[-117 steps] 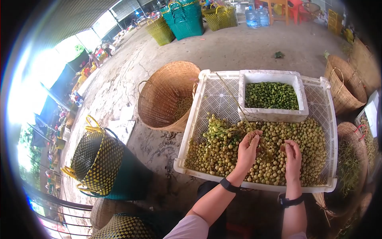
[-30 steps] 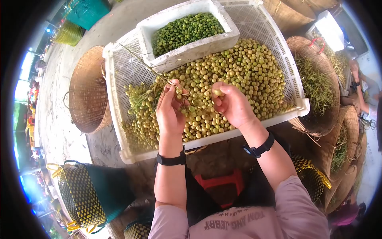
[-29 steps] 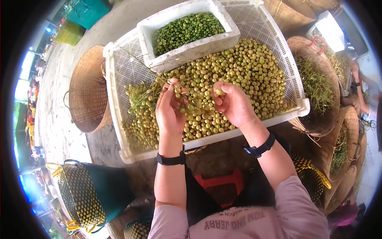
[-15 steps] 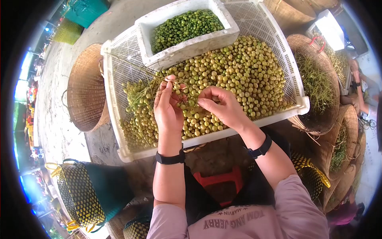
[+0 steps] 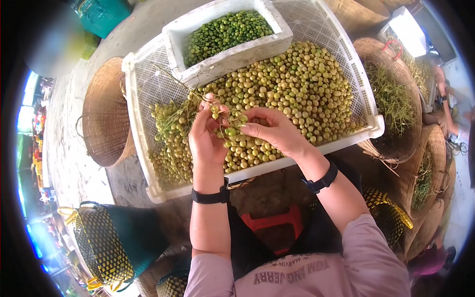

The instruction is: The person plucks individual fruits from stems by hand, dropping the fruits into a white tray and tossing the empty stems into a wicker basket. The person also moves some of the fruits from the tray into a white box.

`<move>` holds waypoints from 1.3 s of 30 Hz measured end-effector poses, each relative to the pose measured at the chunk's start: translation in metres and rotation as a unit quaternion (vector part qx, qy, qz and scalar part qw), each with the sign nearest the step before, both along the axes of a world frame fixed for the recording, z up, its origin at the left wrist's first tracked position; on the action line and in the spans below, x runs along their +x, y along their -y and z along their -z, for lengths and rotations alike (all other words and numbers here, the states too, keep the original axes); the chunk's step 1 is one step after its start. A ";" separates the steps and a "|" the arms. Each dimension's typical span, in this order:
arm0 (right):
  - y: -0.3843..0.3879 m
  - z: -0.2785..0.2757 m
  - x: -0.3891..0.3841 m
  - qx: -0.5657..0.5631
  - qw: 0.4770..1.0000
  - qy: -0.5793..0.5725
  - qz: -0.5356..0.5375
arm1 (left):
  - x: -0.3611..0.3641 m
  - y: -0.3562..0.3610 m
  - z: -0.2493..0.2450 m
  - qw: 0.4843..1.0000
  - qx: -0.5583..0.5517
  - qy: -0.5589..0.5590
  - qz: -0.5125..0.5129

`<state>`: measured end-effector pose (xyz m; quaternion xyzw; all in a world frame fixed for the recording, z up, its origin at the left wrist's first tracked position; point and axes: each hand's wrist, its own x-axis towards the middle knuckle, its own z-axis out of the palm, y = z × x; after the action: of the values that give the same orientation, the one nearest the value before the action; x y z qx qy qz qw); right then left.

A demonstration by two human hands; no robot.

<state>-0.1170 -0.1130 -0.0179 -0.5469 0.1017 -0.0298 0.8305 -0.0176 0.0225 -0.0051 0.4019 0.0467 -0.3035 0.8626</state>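
Observation:
My left hand (image 5: 207, 138) is closed on a fruit sprig (image 5: 197, 94), a thin twig with small round green fruits hanging off it. Close beside it, my right hand (image 5: 277, 131) pinches one of the sprig's fruits (image 5: 241, 119) between thumb and forefinger. Both hands are above a white plastic crate (image 5: 140, 148) with perforated sides, which holds a thick layer of loose yellow-green fruits (image 5: 307, 89). More fruits still on stems (image 5: 170, 123) lie at the crate's left side. A white foam box (image 5: 227, 64) of darker green fruits (image 5: 230, 37) rests at the crate's far side.
A tall wicker basket (image 5: 105, 114) stands left of the crate. To the right, another basket (image 5: 396, 109) holds bare green stems. A yellow-and-black woven bag (image 5: 101, 242) is at lower left, and a red stool (image 5: 277, 225) below me. Another person's arm (image 5: 442, 94) shows at far right.
My right thumb and forefinger have closed in on a fruit of the sprig. The sprig has turned slightly, so more of its fruits show between my hands.

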 end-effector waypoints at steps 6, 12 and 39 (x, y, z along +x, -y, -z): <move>0.010 -0.010 -0.008 0.003 1.000 0.003 0.014 | 0.002 0.000 -0.001 0.999 0.007 0.029 -0.034; 0.017 -0.009 -0.007 0.163 0.986 0.010 0.045 | 0.008 -0.003 0.001 0.998 -0.033 0.043 -0.041; -0.003 0.004 -0.004 0.059 0.996 -0.063 -0.005 | 0.005 -0.002 0.000 0.988 0.013 0.121 -0.098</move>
<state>-0.1210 -0.1095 -0.0214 -0.4986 0.1524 0.0145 0.8532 -0.0122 0.0241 -0.0055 0.4400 -0.0153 -0.1656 0.8825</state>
